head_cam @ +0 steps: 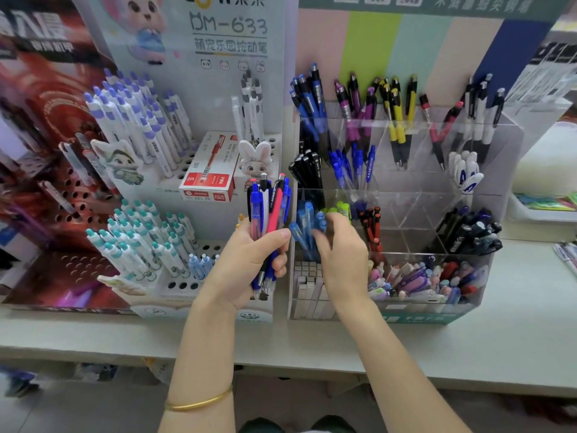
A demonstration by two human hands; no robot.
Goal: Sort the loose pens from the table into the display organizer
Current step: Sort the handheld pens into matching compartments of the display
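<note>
red pen box [208, 179]: up-left of left grip [253, 254]
bunny figure [255, 160]: just above that grip
white tray [524, 214]: well right

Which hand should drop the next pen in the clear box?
Probably right. The right hand is at the clear box, by its blue pens. The left hand is full, gripping the pen bunch.
</note>
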